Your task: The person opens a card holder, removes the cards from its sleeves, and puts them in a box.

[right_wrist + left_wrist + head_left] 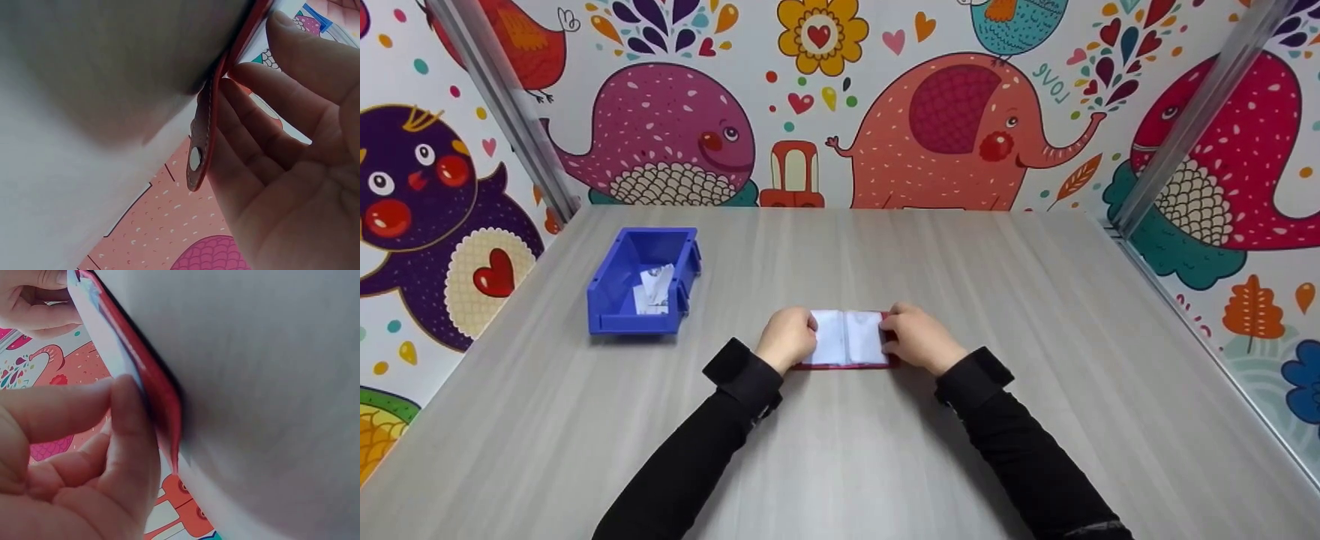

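Note:
A red card holder (846, 337) lies open on the table, its pale, clear-looking sleeves facing up on both sides of the fold. At its left edge, my left hand (787, 337) pinches the sleeves between thumb and forefinger, as the left wrist view shows close up. My right hand (922, 339) holds the opposite edge, thumb near the sleeve and fingers against the cover. A strap with a metal snap (195, 157) sticks out by the right fingers in the right wrist view. The palms hide parts of both cover ends in the head view.
A blue plastic bin (634, 324) stands at the left of the table, with several white printed paper pieces (652, 292) inside. Cartoon-printed walls (810, 97) enclose the back and sides of the grey wood-grain table (840, 465).

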